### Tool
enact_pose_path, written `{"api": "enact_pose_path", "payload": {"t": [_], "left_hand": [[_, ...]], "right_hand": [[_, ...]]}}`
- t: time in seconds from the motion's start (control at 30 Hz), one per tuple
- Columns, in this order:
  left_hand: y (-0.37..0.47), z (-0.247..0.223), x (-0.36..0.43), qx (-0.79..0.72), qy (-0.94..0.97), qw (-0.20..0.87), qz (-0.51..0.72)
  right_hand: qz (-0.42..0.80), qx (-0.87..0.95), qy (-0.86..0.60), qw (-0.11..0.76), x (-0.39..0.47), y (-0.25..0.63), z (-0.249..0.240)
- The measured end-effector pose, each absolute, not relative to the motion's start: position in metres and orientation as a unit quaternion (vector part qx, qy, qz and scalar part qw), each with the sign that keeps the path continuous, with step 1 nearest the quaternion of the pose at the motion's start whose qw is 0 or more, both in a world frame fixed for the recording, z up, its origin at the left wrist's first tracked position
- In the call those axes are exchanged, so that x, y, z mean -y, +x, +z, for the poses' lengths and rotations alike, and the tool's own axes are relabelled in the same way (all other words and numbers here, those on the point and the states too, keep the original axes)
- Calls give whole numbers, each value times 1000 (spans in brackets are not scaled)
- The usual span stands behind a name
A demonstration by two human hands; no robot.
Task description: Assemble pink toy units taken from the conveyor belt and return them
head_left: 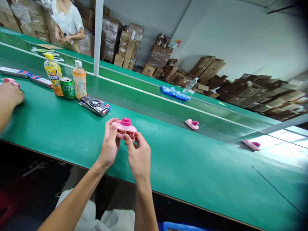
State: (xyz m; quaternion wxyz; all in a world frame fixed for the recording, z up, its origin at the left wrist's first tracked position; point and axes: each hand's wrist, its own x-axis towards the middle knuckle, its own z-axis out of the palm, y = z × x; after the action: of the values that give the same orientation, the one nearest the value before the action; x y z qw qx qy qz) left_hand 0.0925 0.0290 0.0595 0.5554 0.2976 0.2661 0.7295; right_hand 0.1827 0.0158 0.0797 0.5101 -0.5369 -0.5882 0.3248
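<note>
So the pink toy camera (125, 122) is up over the green desk (180, 166), in from its near edge, shell halves gapped. Grip's a two-sided pinch: left hand (109, 147) and right hand (141, 154) each have an end. Looks like light, stiff, slightly slick plastic; the innards seem fragile, so the outer rims are probably safest to hold.

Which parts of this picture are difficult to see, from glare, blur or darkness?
Head view throughout: white glare beside the rightmost pink piece; cartons at far right look smeared; the space under the green table is nearly black, as is the upper right corner.
</note>
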Motion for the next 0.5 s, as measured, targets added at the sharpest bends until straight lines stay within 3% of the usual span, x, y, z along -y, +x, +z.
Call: {"api": "enact_pose_path", "payload": {"t": [0.1,0.27,0.5], "left_hand": [[97,55,-33,-282,325,528,732],[106,44,-33,-322,359,484,730],[87,35,-17,-297,429,539,661]], "right_hand": [[310,562,-524,559,-18,178,65],[153,559,-527,622,-17,174,41],[266,451,-521,674,-11,179,32]]}}
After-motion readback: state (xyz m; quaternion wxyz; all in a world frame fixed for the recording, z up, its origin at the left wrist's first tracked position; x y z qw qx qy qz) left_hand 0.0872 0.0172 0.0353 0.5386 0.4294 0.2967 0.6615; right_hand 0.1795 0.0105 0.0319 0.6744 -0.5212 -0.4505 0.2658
